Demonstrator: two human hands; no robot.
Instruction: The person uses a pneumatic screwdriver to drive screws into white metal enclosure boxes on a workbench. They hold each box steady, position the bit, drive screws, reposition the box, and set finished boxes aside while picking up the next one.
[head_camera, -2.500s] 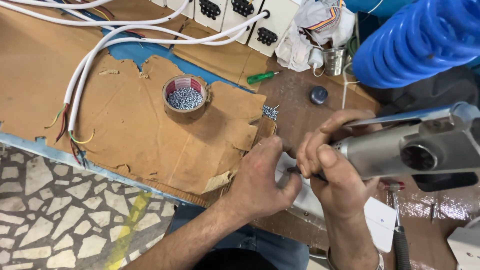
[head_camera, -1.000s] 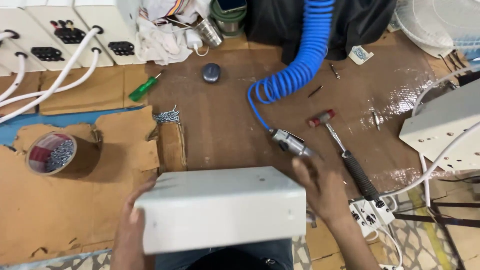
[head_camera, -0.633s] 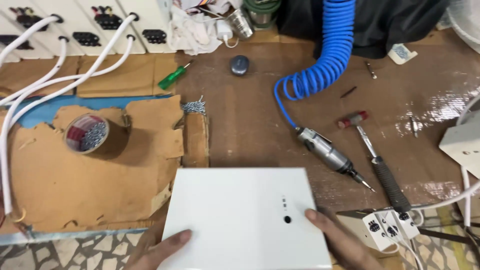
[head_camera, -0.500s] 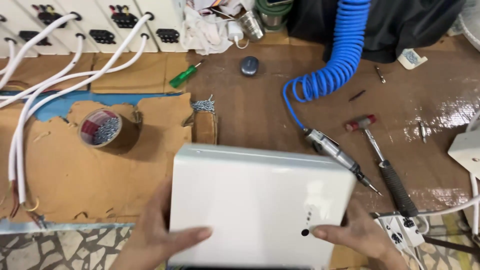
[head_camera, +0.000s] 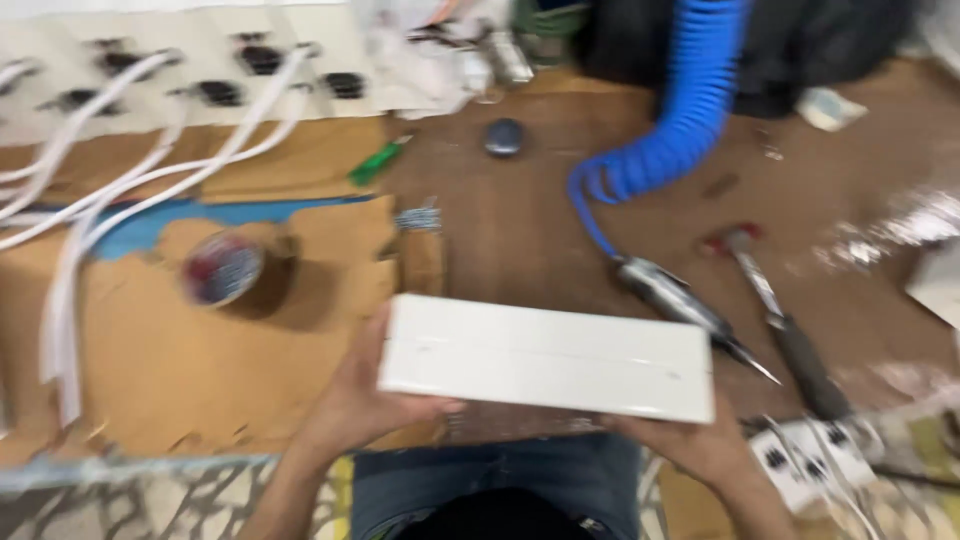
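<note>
I hold a flat white box-shaped casing (head_camera: 545, 356) in both hands over the near edge of the brown table, tilted so its long side faces me. My left hand (head_camera: 360, 400) grips its left end from below. My right hand (head_camera: 690, 445) supports its right underside. Just beyond the casing on the right lies an air-powered screwdriver (head_camera: 690, 312) on a blue coiled hose (head_camera: 670, 130). The picture is blurred by motion.
A tape roll full of screws (head_camera: 222, 267) sits on torn cardboard (head_camera: 150, 360) at left. White cables (head_camera: 130, 190), white socket units (head_camera: 200, 70), a green screwdriver (head_camera: 378, 162), a dark round cap (head_camera: 504, 137), a hammer (head_camera: 775, 310) and a power strip (head_camera: 800, 460) lie around.
The white casing has been turned from lying flat with its broad face up to tilted edge-on, and both hands have shifted their hold beneath it. The view has drifted slightly.
</note>
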